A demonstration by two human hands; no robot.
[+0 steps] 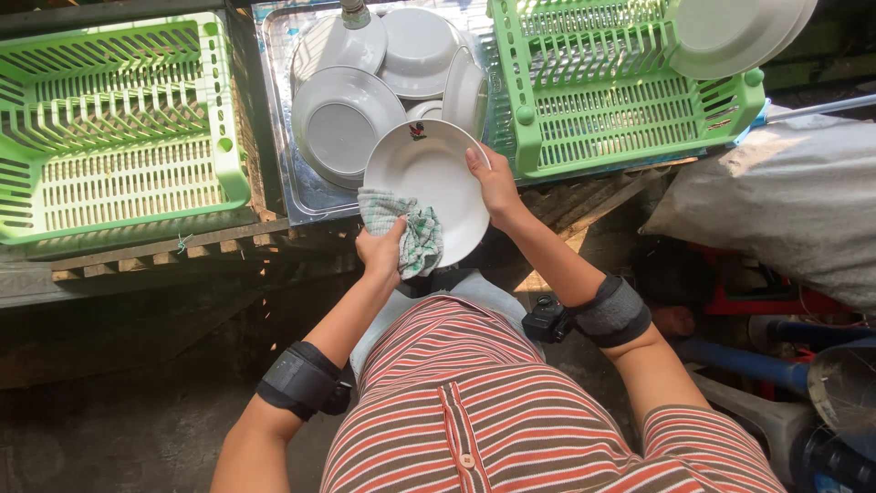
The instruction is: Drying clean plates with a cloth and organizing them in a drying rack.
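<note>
My right hand (494, 187) grips the right rim of a white plate (429, 173) with a small flower mark near its top edge. My left hand (381, 252) presses a green-and-white checked cloth (406, 230) against the plate's lower face. The plate is held tilted over the front edge of a metal tray (301, 196). Both forearms wear black bands.
Several white plates and bowls (342, 119) lie stacked in the metal tray. A green plastic crate (119, 128) stands at the left. Another green crate (620, 100) at the right carries white plates (730, 32) on its far corner. A grey sack (785, 201) lies at the right.
</note>
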